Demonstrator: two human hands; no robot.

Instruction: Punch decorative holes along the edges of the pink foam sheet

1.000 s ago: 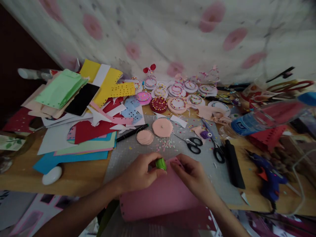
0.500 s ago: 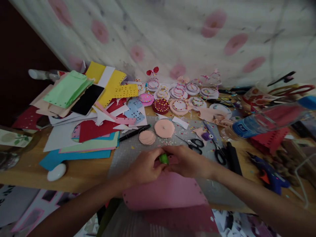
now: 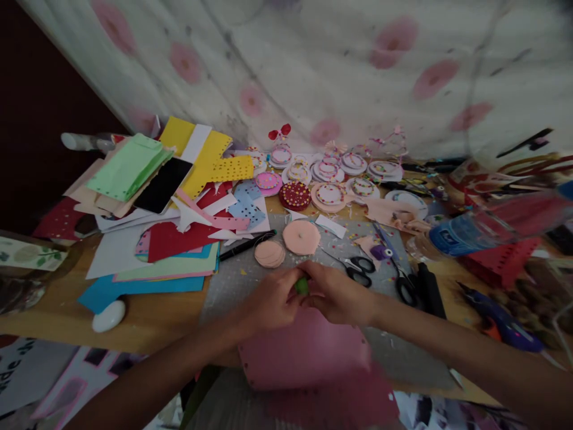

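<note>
My left hand (image 3: pixel 273 295) and my right hand (image 3: pixel 342 292) meet at the front of the grey cutting mat, both closed around a small green paper punch (image 3: pixel 301 286). My fingers cover most of it. A pink sheet of paper (image 3: pixel 308 352) hangs from under my hands toward my lap, with small holes along its edges, and its upper edge is at the punch. Below lies a darker pink sheet (image 3: pixel 340 400). Just beyond my hands are a peach scalloped disc (image 3: pixel 301 237) and a stack of smaller peach paper circles (image 3: pixel 270 254).
Black-handled scissors (image 3: pixel 358 272) and a blue glue gun (image 3: pixel 501 322) lie to the right, near a tilted plastic bottle (image 3: pixel 470 230). Decorated paper discs (image 3: pixel 329 194) line the back. Coloured papers, a phone (image 3: pixel 163 185) and a white oval object (image 3: pixel 108 315) are at left.
The pink sheet has shifted and turned slightly under my hands, and the green punch shows less between my fingers. The whole view has moved a little.
</note>
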